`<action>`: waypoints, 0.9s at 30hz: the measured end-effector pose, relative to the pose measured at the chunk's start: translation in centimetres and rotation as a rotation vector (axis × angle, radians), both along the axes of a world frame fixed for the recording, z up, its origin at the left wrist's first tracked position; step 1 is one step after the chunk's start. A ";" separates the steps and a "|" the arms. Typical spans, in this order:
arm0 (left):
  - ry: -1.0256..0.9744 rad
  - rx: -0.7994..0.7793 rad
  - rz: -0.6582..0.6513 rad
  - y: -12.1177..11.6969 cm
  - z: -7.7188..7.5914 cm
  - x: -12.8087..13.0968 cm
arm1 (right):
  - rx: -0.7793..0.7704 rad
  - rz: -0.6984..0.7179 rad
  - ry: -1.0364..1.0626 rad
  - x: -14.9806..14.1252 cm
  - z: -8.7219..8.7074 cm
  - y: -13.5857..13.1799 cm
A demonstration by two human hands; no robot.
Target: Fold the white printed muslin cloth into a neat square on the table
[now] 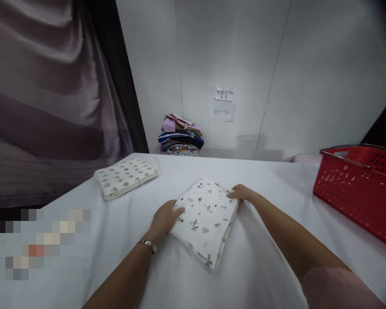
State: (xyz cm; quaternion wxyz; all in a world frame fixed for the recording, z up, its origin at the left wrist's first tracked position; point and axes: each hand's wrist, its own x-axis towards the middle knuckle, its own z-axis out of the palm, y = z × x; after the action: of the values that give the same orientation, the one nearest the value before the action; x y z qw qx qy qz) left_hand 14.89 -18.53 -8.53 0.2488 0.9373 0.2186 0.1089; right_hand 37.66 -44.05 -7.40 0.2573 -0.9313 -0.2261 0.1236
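1. White wall panels (199, 51) rise behind a white-covered bench (276, 184); a draped curtain (51, 86) hangs beyond its left edge.
2. Around the bench's middle is one folded plant-print cloth (206, 210), turned so a corner points towards the near edge.
3. Two hands are on it: the left hand (165, 219) has its fingers clamped on the left side, thumb on top; the right hand (241, 192) has its fingers clamped on the far right corner.
4. Judging by these grips, the step is steadying or squaring the folded layers; a next move would call for even pressure from both sides.
5. Counted besides: one folded row-print cloth (125, 177) near the bench's far left corner, one red basket (357, 193) by the right edge, one fabric pile (180, 137) past the far edge, and two paper notes (223, 112).
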 end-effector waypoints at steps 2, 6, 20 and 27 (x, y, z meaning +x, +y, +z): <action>-0.020 -0.027 -0.034 0.1 0.0 0.0 | 0.023 -0.028 0.075 -1.1 0.0 -1.7; -0.005 -0.065 -0.054 0.4 0.0 0.1 | 0.086 -0.102 0.119 -4.7 0.0 -4.4; -0.060 -0.179 -0.015 0.1 -0.4 -0.3 | 0.417 -0.120 -0.084 -10.0 -4.0 -6.9; -0.049 -0.188 0.019 -0.2 0.6 -1.2 | 0.463 -0.099 -0.102 -9.7 -4.5 -6.9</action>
State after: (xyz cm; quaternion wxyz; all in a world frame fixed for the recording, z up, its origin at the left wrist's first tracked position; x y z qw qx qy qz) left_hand 13.69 -18.73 -7.92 0.3398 0.9047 0.2306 0.1132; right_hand 27.97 -50.95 -11.90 0.4579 -0.8625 -0.2152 0.0085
